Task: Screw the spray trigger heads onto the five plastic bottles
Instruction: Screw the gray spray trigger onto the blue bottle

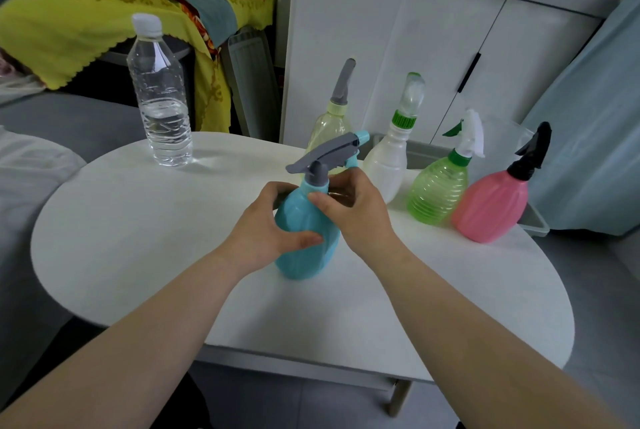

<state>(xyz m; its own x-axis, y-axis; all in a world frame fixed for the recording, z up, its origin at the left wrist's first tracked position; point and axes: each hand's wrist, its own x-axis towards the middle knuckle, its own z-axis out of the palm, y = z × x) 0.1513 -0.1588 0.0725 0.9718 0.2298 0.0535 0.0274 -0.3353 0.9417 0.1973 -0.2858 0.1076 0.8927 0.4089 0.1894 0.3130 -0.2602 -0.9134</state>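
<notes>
My left hand (268, 231) wrapping the smooth, faceted turquoise plastic bottle (304, 245) upright mid-counter (138, 238), my right hand (356, 210) with fingers (320, 199) pinching its neck below the grey trigger head (325, 151), ribbed green bottle (437, 191) and glossy pink bottle (490, 209) just beside each other at right

A: How much of the blue bottle (304, 245) shows?

B: Its left flank sits behind the left hand (266, 238), and the right hand (356, 210) covers the collar's right side, so the thread joint can't be judged.

A: And the yellow bottle (329, 127)?

B: Its lower half hides behind the grey trigger head (325, 153).

A: The counter (138, 221)?

B: Forearms cover its near rim, and the grey bin (535, 221) behind the pink bottle (491, 207) is mostly concealed.
</notes>
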